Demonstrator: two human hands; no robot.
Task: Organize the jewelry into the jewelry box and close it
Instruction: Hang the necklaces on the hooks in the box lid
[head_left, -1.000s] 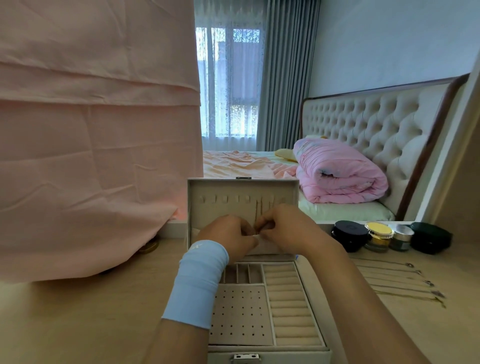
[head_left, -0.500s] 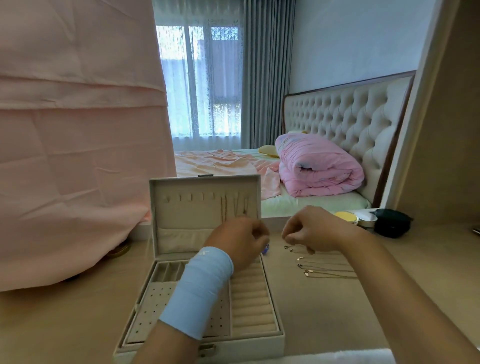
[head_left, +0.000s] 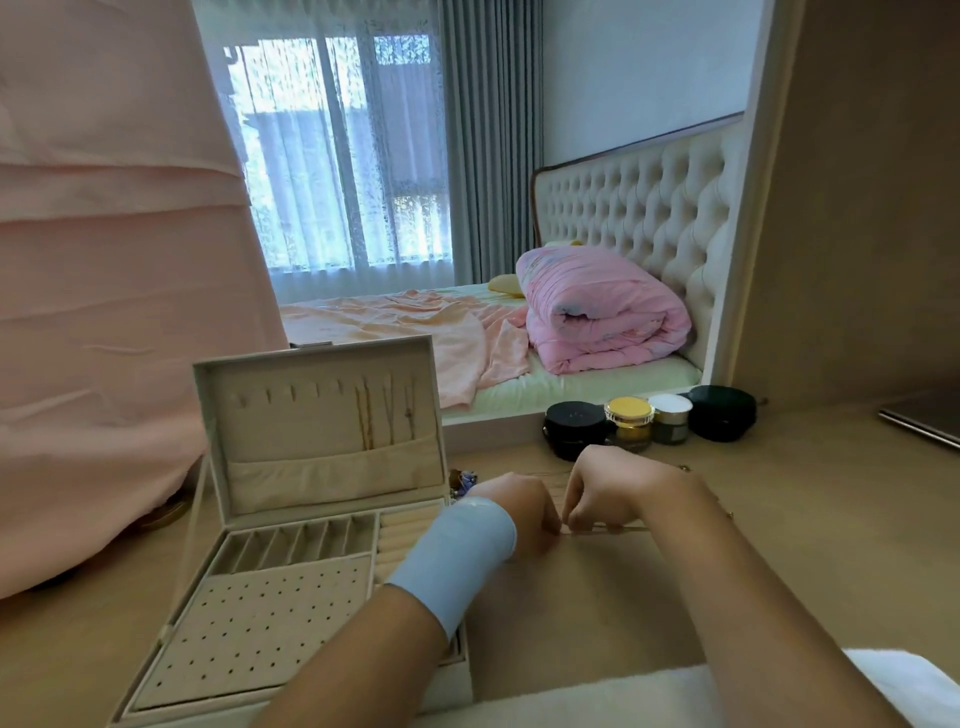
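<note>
A cream jewelry box stands open on the wooden desk, its lid upright with three thin gold necklaces hanging from hooks inside. Right of the box, my left hand, with a light blue wristband, and my right hand meet over the desk. Both pinch a thin gold necklace that lies on the desk between them. A small blue-and-gold piece of jewelry lies beside the box's back right corner. More chains behind my hands are mostly hidden.
Several cosmetic jars stand at the desk's back edge. A pink cloth hangs at the left, touching the desk. A laptop edge shows at far right. A white towel lies at the front edge. The bed is behind.
Both hands left the box lid and moved right and down to the desk, where they now pinch a necklace. The view swung right, so the box sits further left.
</note>
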